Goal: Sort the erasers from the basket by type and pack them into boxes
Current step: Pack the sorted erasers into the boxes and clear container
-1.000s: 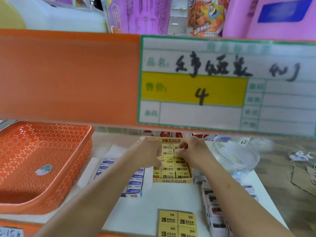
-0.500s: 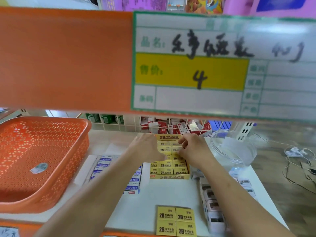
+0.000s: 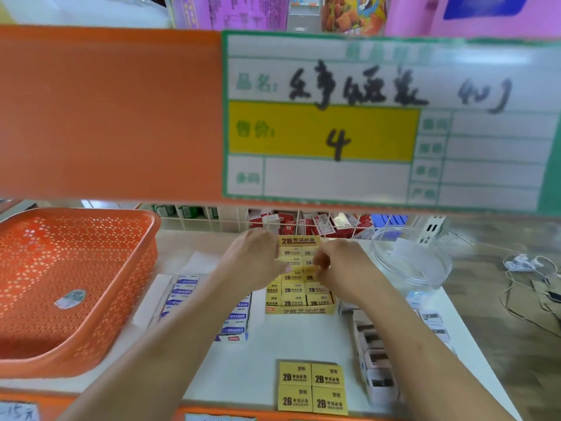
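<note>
Together, left hand and right hand reach into yellow box.

Shop, orange shelf edge with handwritten price label, boxed goods behind wire dividers

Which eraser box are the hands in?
The yellow 2B box in the middle: left hand and right hand work over it. The blue-and-white box sits left, the black-labelled box right.
</note>
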The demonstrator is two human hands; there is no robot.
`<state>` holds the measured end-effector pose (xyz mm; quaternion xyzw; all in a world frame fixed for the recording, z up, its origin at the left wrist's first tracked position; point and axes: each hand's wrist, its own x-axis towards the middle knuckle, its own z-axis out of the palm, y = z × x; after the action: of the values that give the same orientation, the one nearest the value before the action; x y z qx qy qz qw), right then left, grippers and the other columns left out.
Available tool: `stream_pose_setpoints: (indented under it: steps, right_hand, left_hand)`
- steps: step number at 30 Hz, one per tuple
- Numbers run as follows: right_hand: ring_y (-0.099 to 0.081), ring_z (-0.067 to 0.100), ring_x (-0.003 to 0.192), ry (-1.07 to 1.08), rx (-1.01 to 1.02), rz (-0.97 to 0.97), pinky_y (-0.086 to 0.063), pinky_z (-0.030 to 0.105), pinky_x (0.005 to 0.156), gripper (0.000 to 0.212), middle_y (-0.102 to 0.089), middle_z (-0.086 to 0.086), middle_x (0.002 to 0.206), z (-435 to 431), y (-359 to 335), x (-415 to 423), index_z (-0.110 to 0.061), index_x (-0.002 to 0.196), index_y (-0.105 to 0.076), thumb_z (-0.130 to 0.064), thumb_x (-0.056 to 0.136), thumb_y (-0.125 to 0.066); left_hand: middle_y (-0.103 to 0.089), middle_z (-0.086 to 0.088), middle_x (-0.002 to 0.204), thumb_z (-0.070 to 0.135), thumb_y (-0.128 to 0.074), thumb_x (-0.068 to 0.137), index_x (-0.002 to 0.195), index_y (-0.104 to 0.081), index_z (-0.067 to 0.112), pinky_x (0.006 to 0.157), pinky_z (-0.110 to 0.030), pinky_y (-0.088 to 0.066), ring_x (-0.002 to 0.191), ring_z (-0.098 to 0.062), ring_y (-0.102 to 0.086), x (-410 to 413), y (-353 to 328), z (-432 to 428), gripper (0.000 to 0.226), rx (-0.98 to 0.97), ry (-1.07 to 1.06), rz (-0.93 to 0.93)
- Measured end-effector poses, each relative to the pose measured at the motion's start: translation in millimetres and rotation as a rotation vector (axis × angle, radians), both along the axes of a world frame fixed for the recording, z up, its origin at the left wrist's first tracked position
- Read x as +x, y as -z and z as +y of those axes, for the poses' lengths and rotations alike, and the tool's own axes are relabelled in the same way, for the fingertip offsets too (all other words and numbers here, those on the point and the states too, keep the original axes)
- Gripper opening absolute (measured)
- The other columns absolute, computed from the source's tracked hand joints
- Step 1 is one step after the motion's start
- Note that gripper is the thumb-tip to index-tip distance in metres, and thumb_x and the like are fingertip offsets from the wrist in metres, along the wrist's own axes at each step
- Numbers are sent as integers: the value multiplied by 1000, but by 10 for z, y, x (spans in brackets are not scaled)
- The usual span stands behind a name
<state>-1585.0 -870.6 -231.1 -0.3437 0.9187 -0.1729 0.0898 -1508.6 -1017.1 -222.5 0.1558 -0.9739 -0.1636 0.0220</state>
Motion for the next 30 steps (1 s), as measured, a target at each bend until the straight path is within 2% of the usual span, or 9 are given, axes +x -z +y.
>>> stream_pose_setpoints:
  steps: [3, 6, 10, 13, 18, 23, 25, 28, 30]
  right_hand:
    - [-55, 15, 81, -120, 117, -50, -46, 23, 69, 20, -56, -2, 91, 118, -92, 245, -22, 92, -66, -7, 84, -55]
    - [-55, 16, 70, -182, 188, -105, -46, 26, 59, 10, -59, -1, 78, 215, -120, 449, -16, 83, -65, -11, 82, -56]
    - [-63, 18, 83, -210, 336, -218, -50, 29, 66, 13, -66, 2, 91, 250, -119, 585, -15, 92, -67, -10, 81, -63]
    - [-57, 19, 79, -231, 426, -207, -40, 22, 55, 12, -59, 0, 93, 261, -97, 678, -16, 92, -62, -11, 82, -66]
    - [-54, 20, 83, -216, 434, -164, -39, 25, 56, 21, -59, 3, 103, 317, -34, 773, -15, 104, -62, -8, 85, -57]
    - [-56, 19, 75, -218, 429, -136, -38, 24, 52, 5, -57, 2, 88, 358, -31, 787, -14, 87, -60, -10, 86, -58]
    - [-59, 20, 85, -221, 403, -142, -42, 25, 57, 13, -60, 3, 98, 384, -38, 763, -14, 97, -61, -10, 86, -57]
    - [-56, 16, 81, -205, 298, -133, -39, 21, 56, 5, -57, -1, 93, 442, -105, 683, -18, 94, -55, -17, 90, -53]
    - [-54, 13, 79, -152, 180, -97, -44, 23, 63, 1, -54, -5, 90, 466, -180, 590, -22, 94, -52, -22, 92, -52]
  left_hand:
    - [-58, 14, 80, 24, -67, 85, 78, -59, 20, 57, -20, -42, 68, -1, -53, 208, -92, 173, 11, 87, 132, 30]
    - [-68, 9, 85, 17, -63, 88, 85, -69, 21, 71, -29, -56, 77, -10, -65, 400, -75, 351, 8, 107, 292, -162]
    - [-66, 3, 115, 25, -69, 87, 117, -65, 18, 86, -28, -50, 101, -18, -63, 473, 45, 483, 31, 105, 342, -465]
    - [-63, 2, 115, 29, -73, 83, 118, -62, 20, 84, -30, -49, 103, -21, -61, 511, 140, 515, 37, 117, 315, -548]
    - [-66, -2, 109, 31, -67, 87, 108, -66, 16, 88, -40, -53, 99, -22, -63, 588, 189, 517, 26, 75, 335, -550]
    - [-64, -2, 111, 27, -68, 88, 113, -62, 15, 87, -35, -51, 101, -23, -62, 631, 165, 558, 28, 98, 300, -508]
    - [-62, 0, 112, 22, -67, 88, 111, -62, 18, 84, -32, -50, 101, -21, -60, 643, 125, 568, 24, 121, 291, -452]
    - [-62, 5, 104, 20, -66, 89, 101, -62, 20, 72, -24, -48, 90, -14, -60, 607, 18, 503, 13, 136, 239, -324]
    - [-62, 6, 93, 19, -64, 89, 91, -61, 18, 62, -21, -47, 80, -13, -60, 518, -72, 417, 4, 142, 174, -204]
